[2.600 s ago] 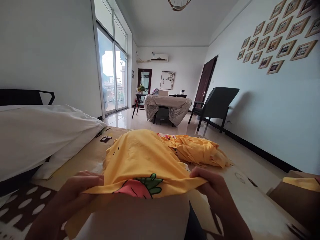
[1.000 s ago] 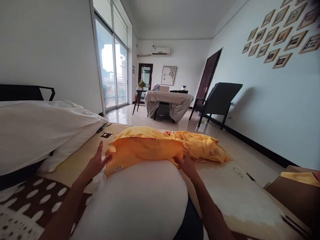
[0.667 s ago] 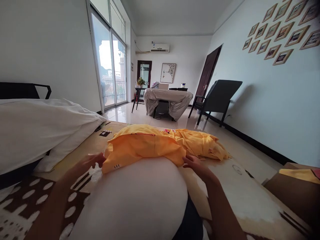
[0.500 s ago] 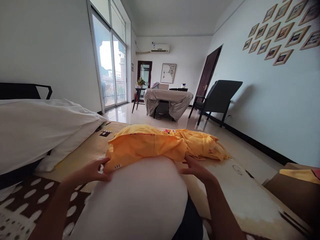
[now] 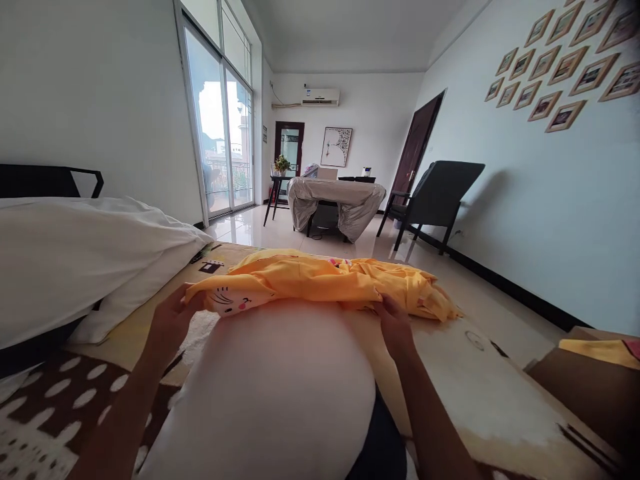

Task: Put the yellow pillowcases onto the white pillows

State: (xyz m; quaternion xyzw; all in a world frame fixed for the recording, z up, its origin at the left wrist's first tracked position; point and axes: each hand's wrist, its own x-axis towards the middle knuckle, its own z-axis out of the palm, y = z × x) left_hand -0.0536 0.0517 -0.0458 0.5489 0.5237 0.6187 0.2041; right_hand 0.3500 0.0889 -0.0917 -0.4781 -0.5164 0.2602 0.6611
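Note:
A yellow cloth (image 5: 310,283) lies bunched across the bed in front of me, with a printed cartoon face on its left part. My left hand (image 5: 175,313) is closed on the cloth's left end, lifting that corner off the bed. On the other side, my right hand (image 5: 393,317) pinches the near edge, right of the middle. The rest of the cloth lies crumpled to the right of that hand. Between my forearms bulges a smooth white form (image 5: 285,387), its top against the cloth's near edge; I cannot tell whether it is a pillow or a shirt.
A white bedding heap (image 5: 90,257) lies at the left on the patterned bedspread (image 5: 480,380). At the right edge stands a cardboard box (image 5: 575,373) with yellow cloth in it. Beyond the bed are a covered table (image 5: 335,190) and a black chair (image 5: 445,193).
My left hand has moved up and left, drawing the cloth's left end outward and showing more of the printed face. My right hand has shifted slightly up and right and closed on the edge.

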